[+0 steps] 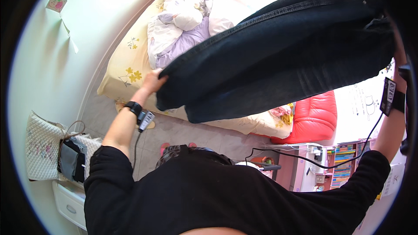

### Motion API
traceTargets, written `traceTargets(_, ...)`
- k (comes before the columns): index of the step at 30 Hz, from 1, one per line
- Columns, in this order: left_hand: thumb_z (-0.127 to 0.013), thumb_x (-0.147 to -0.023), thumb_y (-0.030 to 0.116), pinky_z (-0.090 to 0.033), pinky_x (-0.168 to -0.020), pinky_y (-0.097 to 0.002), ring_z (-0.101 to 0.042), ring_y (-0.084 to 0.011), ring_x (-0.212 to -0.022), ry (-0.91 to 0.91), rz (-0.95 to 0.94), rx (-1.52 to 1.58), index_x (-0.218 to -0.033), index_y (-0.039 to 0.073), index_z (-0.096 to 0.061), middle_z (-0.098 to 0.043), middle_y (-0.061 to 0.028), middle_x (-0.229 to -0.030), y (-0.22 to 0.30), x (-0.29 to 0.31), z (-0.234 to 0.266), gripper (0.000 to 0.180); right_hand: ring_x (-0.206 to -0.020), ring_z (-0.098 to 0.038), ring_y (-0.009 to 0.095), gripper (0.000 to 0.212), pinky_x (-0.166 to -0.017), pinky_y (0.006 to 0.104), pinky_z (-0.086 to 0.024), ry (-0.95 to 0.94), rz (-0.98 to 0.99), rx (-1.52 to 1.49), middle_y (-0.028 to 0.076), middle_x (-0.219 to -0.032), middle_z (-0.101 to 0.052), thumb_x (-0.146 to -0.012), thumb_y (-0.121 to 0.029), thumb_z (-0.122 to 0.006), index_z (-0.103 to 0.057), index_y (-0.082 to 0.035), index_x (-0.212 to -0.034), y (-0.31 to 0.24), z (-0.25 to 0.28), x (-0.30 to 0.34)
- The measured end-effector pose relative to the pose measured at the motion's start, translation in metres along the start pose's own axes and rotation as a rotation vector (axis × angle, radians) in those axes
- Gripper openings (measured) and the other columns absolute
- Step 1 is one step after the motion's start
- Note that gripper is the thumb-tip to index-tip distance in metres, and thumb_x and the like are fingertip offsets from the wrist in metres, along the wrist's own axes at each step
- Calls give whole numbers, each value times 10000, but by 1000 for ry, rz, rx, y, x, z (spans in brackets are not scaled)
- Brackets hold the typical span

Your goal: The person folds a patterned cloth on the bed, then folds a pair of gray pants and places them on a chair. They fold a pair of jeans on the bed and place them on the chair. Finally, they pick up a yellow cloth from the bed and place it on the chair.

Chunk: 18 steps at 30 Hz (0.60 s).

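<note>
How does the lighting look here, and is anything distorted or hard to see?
In the head view, glare bleaches the upper white wall; in the head view, the dark blue jeans lose detail in their folds; in the head view, fisheye distortion bows the wall's base, and the right hand sits dim against the black rim.

Dark blue denim jeans, held up in mid-air over the bed, stretched lengthwise from left to right. Gripped at the left end's upper corner by the left hand; broader toward the right, reaching almost to the dark rim of the view. Along the upper part, a long stitched seam; lower down, faint paler streaks and soft creases.
</note>
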<state>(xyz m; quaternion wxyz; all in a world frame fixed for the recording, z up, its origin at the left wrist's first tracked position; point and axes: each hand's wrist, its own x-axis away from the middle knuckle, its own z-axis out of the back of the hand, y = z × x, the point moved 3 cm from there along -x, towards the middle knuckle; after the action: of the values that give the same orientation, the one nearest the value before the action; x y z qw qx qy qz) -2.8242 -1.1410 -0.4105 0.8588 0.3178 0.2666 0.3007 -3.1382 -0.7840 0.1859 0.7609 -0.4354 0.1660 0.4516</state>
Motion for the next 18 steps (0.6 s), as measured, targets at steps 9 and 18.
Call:
traceTargets(9, -662, -710, 142, -451, -836, -375, -568, -345, -960, 129, 294, -168, -1158, 52, -448, -580, -211, -1036, -56, -27, 51, 505, -887, -614, 196, 511, -808, 267, -469, -74, -206, -98, 120, -1028, -622, -837, -344, -597, -520, 55, -1148, 42, -78, -12)
traceTargets(18, -630, -737, 369, -484, -691, -366, -629, -320, -760, -572, 754, 54, -890, -48, -639, -648, -200, -848, -38, 65, -107, 444, -593, -602, 239, 163, -560, 334, -516, -302, -4, -575, 152, -777, -602, -847, -65, -480, -549, 71, -903, -63, -234, -26)
